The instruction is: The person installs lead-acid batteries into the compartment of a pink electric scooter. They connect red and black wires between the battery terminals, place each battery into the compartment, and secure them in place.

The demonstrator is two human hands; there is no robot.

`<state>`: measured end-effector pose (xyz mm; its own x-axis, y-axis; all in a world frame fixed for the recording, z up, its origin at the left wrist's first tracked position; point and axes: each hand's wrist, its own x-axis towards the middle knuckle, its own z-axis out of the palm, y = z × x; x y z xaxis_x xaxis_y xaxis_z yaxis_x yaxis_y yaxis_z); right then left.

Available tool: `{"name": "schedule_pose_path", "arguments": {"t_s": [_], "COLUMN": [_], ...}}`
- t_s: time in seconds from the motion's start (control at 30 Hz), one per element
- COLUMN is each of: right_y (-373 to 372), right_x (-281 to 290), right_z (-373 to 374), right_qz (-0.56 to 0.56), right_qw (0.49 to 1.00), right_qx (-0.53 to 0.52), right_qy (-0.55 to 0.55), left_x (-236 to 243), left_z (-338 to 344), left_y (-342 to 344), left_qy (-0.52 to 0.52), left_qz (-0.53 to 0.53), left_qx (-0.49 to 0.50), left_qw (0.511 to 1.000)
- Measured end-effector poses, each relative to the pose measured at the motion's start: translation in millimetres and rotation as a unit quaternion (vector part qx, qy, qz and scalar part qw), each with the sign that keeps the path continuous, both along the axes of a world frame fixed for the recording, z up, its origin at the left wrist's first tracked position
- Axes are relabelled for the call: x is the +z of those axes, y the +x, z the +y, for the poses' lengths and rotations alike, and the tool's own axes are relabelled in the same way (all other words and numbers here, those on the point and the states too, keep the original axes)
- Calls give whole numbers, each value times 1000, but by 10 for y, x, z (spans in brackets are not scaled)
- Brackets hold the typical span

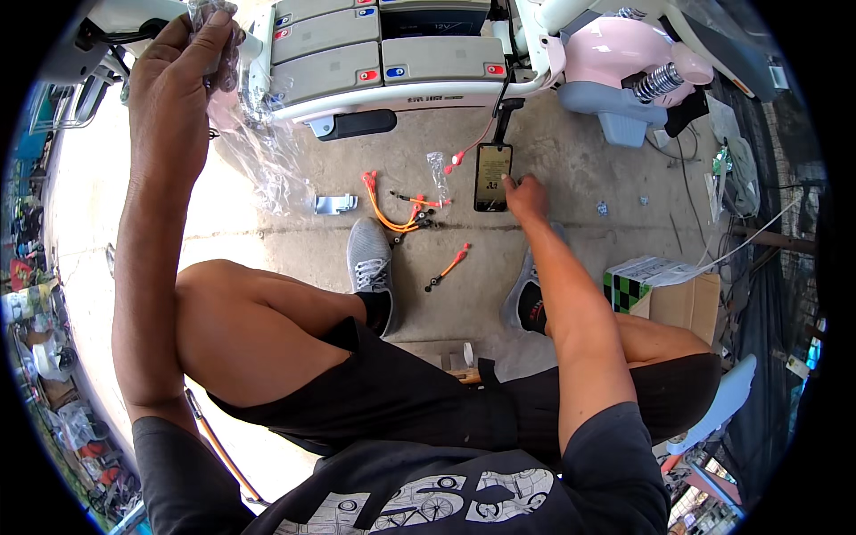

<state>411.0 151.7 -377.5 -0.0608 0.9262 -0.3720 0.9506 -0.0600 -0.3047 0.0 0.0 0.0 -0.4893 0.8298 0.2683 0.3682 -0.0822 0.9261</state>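
Note:
At the top left, my left hand [183, 67] is closed around a crumpled clear plastic bag [223, 76], its contents unclear. My right hand [526, 192] has its fingers curled, with one digit touching the screen of a phone [490, 165] on the concrete. Left of the phone lie a small clear bag [437, 174], orange cables with red and black ends [388, 209], a short orange cable [446, 267], a silver bracket [334, 204] and a red-ended lead [459, 156]. Above them are several grey batteries [325, 62] in a white frame [401, 102].
Pink body parts [606, 53] with a spring shock are at upper right. Loose plastic wrap [259, 169] lies left, a cardboard box [678, 303] right, with wires and black sheeting beyond. My legs and shoes flank the cables. Cluttered parts [53, 357] line the left edge.

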Motion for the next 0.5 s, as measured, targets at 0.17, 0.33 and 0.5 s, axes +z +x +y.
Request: {"name": "schedule_pose_path", "arguments": {"t_s": [0.17, 0.33, 0.5], "right_y": [-31, 31, 184], "right_x": [234, 508, 825], "right_z": [15, 0, 106], "right_qz": [24, 24, 18], "right_qw": [998, 998, 996], "right_qx": [-21, -18, 8], "right_qy": [48, 61, 89], "left_x": [69, 115, 159], "left_z": [-10, -44, -94], "left_y": [69, 156, 206], "left_qy": [11, 38, 43], "left_qz": [4, -13, -9], "left_qx": [12, 2, 4], "left_qw": [1000, 999, 999]}}
